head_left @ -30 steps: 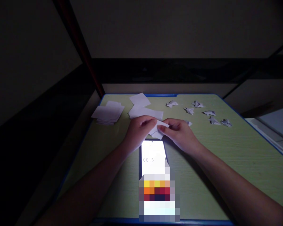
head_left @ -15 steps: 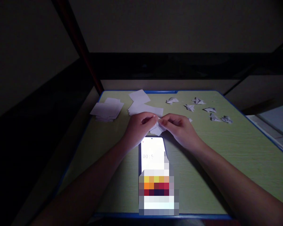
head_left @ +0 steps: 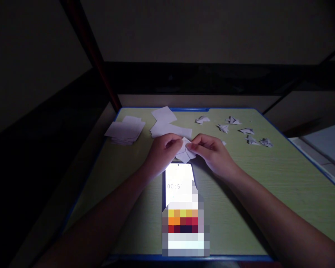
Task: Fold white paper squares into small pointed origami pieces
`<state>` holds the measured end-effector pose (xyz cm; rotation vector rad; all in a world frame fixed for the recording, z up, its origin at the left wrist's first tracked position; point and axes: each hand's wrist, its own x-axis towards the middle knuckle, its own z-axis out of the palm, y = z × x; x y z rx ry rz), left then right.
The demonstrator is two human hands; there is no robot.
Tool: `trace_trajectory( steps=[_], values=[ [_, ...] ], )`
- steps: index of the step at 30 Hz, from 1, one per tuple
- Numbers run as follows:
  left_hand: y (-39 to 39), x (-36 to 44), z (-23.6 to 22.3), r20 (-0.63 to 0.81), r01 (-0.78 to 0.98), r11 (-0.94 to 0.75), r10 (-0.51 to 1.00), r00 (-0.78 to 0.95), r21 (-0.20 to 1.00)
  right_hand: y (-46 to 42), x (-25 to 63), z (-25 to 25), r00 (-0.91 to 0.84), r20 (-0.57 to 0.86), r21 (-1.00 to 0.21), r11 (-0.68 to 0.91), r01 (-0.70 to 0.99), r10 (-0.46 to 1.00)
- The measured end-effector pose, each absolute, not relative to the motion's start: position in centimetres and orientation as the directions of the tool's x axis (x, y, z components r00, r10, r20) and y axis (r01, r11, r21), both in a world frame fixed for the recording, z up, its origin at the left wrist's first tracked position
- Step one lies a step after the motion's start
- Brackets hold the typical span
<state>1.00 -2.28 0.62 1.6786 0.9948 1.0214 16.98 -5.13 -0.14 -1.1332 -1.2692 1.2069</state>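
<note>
A small piece of folded white paper [head_left: 185,153] is pinched between my two hands, just beyond the top end of a lit phone [head_left: 179,175]. My left hand [head_left: 164,152] grips its left side, thumb on top. On the right side, my right hand [head_left: 210,150] holds it with the thumb pressed on its face and the fingers curled behind. Creases show on the paper, though its edges are partly covered by my fingers. The phone lies flat with digits on its bright screen, its lower part blurred into blocks.
Stacked white paper sheets [head_left: 125,131] lie at the far left, and more sheets [head_left: 170,128] sit behind my hands. Several small folded paper pieces [head_left: 247,131] are scattered at the far right. The green table [head_left: 240,216] has a blue rim; a pale box-like object [head_left: 324,143] stands beyond its right edge.
My fingers have parted slightly at the top of the folded paper, so more of its face shows. The whole view has shifted a little.
</note>
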Motion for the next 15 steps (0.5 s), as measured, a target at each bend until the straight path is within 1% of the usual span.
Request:
trace_trajectory(
  steps=[4,9,11,15],
  values=[
    [-2.33,0.92,0.59,0.195,0.143,-0.263,0.909,0.368,0.954,-5.09,17.11,-0.14,-0.076,0.061,-0.997,0.058,-0.04,0.995],
    [-2.39,1.01,0.45,0.192,0.141,-0.258,0.91,0.368,0.956,-5.17,17.14,-0.2,-0.094,0.043,-0.999,0.04,-0.035,0.995],
    [-2.39,1.08,0.38,0.188,0.138,-0.255,0.908,0.374,0.957,-5.17,17.19,-0.2,-0.084,0.038,-0.999,0.036,-0.024,0.996],
    [-2.49,1.23,0.26,0.214,0.174,-0.301,0.894,0.394,0.938,-5.16,17.32,-0.06,-0.096,0.047,-0.998,0.051,0.043,0.994]
  ],
)
